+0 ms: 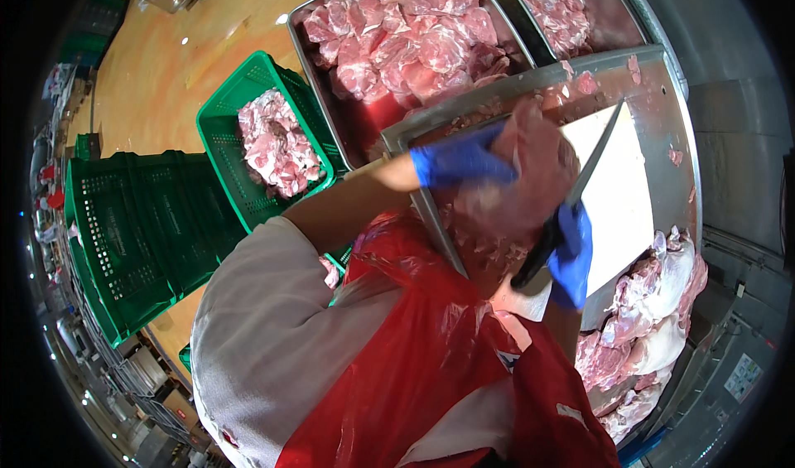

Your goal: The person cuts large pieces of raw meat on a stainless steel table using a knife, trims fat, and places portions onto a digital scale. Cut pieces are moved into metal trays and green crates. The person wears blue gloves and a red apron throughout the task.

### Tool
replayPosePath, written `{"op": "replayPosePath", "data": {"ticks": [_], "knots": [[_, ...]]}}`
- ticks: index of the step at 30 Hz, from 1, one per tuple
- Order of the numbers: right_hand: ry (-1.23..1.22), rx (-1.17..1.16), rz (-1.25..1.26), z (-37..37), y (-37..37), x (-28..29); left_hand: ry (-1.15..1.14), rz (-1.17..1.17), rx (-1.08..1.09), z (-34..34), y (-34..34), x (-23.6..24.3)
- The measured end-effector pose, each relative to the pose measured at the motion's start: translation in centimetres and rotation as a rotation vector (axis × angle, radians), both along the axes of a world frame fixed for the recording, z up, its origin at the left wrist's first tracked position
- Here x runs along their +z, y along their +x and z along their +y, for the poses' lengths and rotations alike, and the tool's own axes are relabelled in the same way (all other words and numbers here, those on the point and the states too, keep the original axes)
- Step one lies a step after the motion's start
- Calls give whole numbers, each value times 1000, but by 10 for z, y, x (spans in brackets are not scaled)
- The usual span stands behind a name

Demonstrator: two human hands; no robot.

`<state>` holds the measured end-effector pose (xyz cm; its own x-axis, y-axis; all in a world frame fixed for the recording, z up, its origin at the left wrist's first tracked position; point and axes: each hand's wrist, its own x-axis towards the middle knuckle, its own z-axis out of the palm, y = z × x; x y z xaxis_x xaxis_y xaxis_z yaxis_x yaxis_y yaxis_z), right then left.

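Observation:
My left hand (468, 158), in a blue glove, grips a piece of raw meat (526, 174) from its left side; the meat is blurred by motion. In my right hand (571, 257), also blue-gloved, is a knife (598, 155) with a black handle, its long blade slanting up and away to the right. The blade passes beside the meat's right edge; whether they touch I cannot tell. Beneath both hands lies a white cutting board (625, 195), set in a metal work table (679, 141) strewn with small meat scraps.
Beyond the table stands a metal tub (302, 41) of trimmed meat, with a second metal bin (617, 29) at its right. A green crate (217, 157) of trimmings is at the left, near stacked green crates (157, 228). Large uncut pieces (646, 327) are piled at the near right.

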<state>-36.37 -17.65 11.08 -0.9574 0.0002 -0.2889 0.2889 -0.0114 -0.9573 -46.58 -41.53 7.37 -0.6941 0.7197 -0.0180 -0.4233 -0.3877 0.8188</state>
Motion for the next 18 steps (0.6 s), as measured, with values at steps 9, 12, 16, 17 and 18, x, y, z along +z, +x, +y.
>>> {"op": "replayPosePath", "data": {"ticks": [9, 12, 16, 17, 18], "knots": [[-262, -281, 76, 0, -160, 16, -561, 64, 522, -96, -232, -59], [-232, -349, 93, 20, -59, 35, -580, 196, 879, -145, -198, -82], [-254, -645, 19, 109, 126, 8, -766, 66, 224, -142, -111, -93], [-159, -788, 19, 133, 180, -8, -775, 85, 65, -117, -93, -75], [-73, -963, -8, 141, 221, -8, -742, 143, -63, -87, -78, -57]]}}
